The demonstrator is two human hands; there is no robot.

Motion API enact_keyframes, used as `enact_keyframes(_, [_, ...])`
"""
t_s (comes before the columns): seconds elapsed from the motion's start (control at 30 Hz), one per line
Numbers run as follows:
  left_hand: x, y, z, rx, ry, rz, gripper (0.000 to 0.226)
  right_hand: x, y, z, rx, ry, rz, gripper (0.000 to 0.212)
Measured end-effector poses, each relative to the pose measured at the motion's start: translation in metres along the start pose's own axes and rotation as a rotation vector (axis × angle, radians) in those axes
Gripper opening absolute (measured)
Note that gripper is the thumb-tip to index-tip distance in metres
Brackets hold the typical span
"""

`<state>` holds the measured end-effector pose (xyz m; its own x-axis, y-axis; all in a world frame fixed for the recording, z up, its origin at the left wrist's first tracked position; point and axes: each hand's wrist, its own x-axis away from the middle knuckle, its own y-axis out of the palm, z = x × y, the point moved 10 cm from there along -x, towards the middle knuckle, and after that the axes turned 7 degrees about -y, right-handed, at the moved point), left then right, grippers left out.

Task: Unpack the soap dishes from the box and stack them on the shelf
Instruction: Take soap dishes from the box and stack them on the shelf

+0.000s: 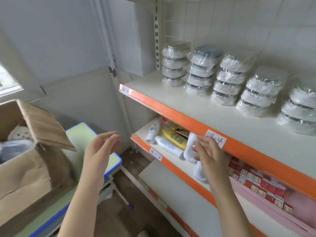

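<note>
With five wrapped stacks of soap dishes [229,81] already standing on the shelf [196,106], the left hand [100,149] and right hand [210,154] are hovering empty, fingers loosely apart, best swinging next toward the box [30,158].

The soap dishes [201,71] look like smooth plastic, each wrapped in glossy, crinkled clear film; the box [34,151] is matt brown cardboard, creased and rough; the shelf [196,106] is smooth, matt cream with a glossy orange edge; its labels [216,138] are paper.
</note>
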<state>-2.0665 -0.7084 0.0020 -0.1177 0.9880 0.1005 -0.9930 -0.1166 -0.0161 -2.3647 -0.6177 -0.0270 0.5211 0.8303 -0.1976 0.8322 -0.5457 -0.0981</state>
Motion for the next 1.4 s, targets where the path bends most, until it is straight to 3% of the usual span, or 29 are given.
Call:
enact_keyframes(0.1, [0.009,-0.037,0.009,0.008,0.023,0.085,0.017,0.001,0.040,-0.016,-0.010,-0.035,-0.102,0.010])
enact_keyframes(0.2, [0.017,-0.076,0.016,0.008,0.040,0.161,0.014,0.003,0.084,-0.029,-0.041,-0.055,-0.193,0.023])
enact_keyframes(0.3, [0.023,-0.126,0.023,0.001,0.062,0.256,0.014,0.010,0.141,-0.039,-0.075,-0.061,-0.306,0.009])
enact_keyframes(0.57, [0.038,-0.298,0.035,0.044,0.110,0.586,0.012,0.066,0.326,-0.094,-0.092,-0.155,-0.651,0.016])
enact_keyframes(0.67, [0.030,-0.349,0.038,-0.002,0.119,0.659,0.012,0.085,0.388,-0.118,-0.092,-0.221,-0.759,0.009])
enact_keyframes(0.83, [-0.021,-0.410,0.044,-0.237,0.126,0.638,0.007,0.093,0.484,-0.149,0.050,-0.395,-0.878,0.014])
enact_keyframes(0.97, [-0.087,-0.430,0.043,-0.634,0.054,0.587,0.008,0.093,0.567,-0.147,0.233,-0.472,-1.014,0.021])
enact_keyframes(1.07, [-0.141,-0.427,0.016,-0.888,-0.079,0.410,0.022,0.097,0.624,-0.121,0.455,-0.512,-1.170,0.029])
enact_keyframes(1.23, [-0.201,-0.407,-0.047,-1.154,-0.298,0.046,0.020,0.082,0.676,-0.064,0.839,-0.490,-1.344,0.037])
enact_keyframes(1.4, [-0.227,-0.408,-0.090,-1.275,-0.449,-0.086,0.044,0.065,0.692,-0.009,1.097,-0.419,-1.427,0.022])
